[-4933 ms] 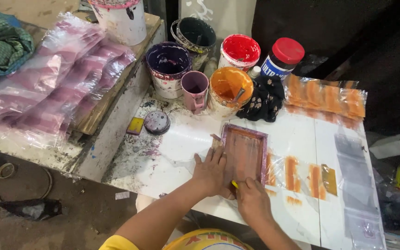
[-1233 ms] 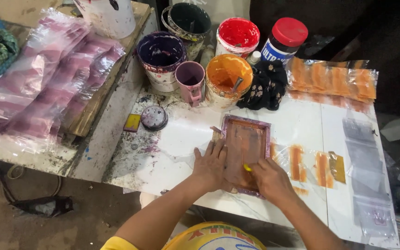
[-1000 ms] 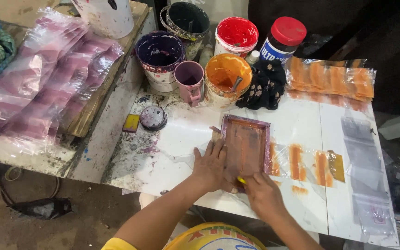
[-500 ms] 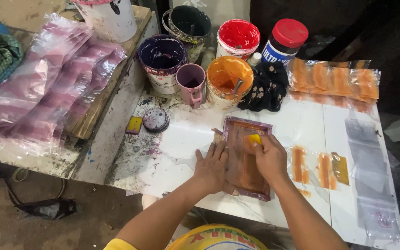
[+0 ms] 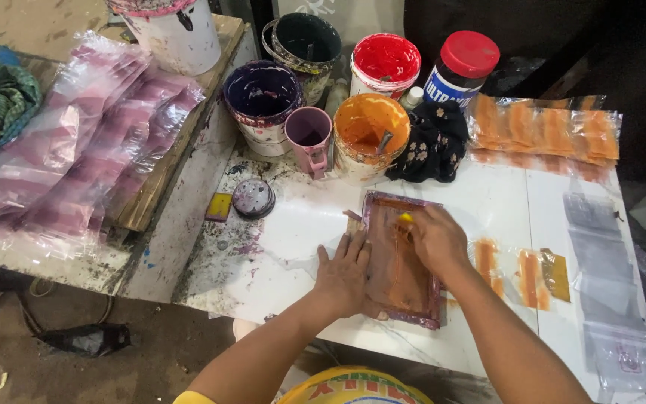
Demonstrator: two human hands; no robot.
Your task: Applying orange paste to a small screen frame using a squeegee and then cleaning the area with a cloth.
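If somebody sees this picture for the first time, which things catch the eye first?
Two hands work at the table's front: the left hand presses flat on a small framed screen, and the right hand holds a yellow tool over it. Behind stand open paint tubs, the red tub and orange tub brightest.

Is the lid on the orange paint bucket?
No, the orange paint bucket stands open, with orange paint and a tool visible inside it.
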